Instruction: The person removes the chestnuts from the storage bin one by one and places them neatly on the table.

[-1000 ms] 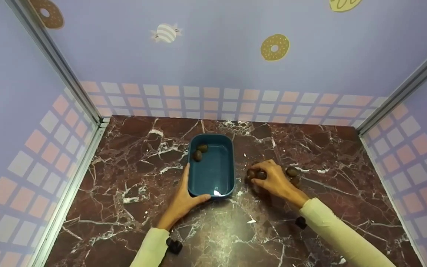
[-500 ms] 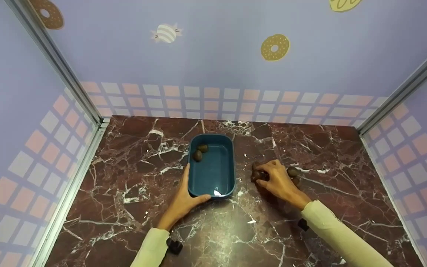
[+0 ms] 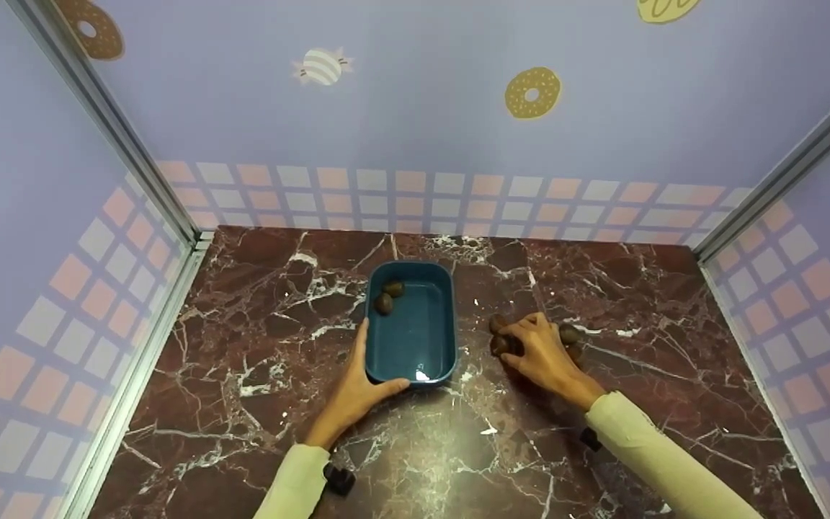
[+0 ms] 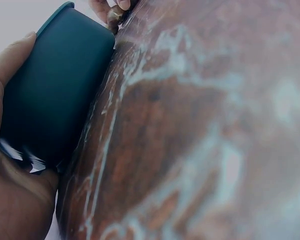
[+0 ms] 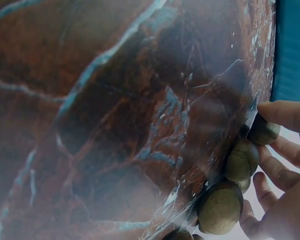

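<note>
A deep teal rectangular dish (image 3: 418, 339) stands mid-table in the head view, with two small brown-green round fruits (image 3: 384, 303) in its far left corner. My left hand (image 3: 356, 388) holds the dish by its near left corner, thumb at the near rim and fingers along the left side. Right of the dish, my right hand (image 3: 541, 353) reaches down over more such fruits. In the right wrist view, thumb and finger pinch one fruit (image 5: 266, 132). Other fruits (image 5: 220, 207) sit beside and under the remaining fingers, which partly hide them.
Two more fruits (image 3: 568, 333) lie just right of my right hand. The dark red marbled tabletop (image 3: 242, 346) is bounded by a patterned back wall (image 3: 415, 108) and side walls. A black wrist device (image 3: 339, 478) sits at the left cuff.
My right hand has shifted slightly right among the fruits and, with them, away from the dish. The left hand, the dish and the two fruits inside stay put.
</note>
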Tool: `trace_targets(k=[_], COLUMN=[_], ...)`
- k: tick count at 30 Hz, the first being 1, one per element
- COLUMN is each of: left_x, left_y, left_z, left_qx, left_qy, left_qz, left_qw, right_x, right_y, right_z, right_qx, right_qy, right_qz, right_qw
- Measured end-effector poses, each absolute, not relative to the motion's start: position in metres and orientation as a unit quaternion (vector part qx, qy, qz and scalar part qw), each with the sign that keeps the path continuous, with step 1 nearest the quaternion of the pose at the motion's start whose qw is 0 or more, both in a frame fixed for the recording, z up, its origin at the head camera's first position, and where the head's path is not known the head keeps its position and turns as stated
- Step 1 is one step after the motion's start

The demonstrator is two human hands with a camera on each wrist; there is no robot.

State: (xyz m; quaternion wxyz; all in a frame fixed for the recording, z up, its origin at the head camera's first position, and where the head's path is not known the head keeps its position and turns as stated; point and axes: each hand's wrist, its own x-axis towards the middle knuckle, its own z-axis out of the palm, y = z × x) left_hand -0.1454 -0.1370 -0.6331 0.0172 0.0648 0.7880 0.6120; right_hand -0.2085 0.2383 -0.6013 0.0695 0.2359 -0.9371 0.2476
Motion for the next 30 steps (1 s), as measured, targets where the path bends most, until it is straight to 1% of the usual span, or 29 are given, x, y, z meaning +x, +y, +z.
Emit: trace_targets(k=[12, 18, 26, 30], left_x=[-0.144, -0.145, -0.146, -0.146], left_y=[-0.137, -0.138, -0.137, -0.137], left_z=[-0.631, -0.632, -0.633, -0.633], left_qx=[0.054, 0.058, 0.059, 0.059], left_qy=[0.788, 0.793, 0.788, 0.788], left_qz=[0.613, 0.606, 0.613, 0.612], left_qw=[0.031, 0.027, 0.023, 0.024], right_x=[-0.211, -0.214, -0.218, -0.220], right_y=[0.242, 0.239, 0.225, 0.214], right_z=[-0.601, -0.589, -0.563, -0.553], right_qx=[0.254, 0.272, 0.281, 0.285], right_qy=[-0.933, -0.918, -0.905, -0.902], right_qz=[0.238, 0.271, 0.308, 0.309], right_qw=[0.089, 0.103, 0.088, 0.095])
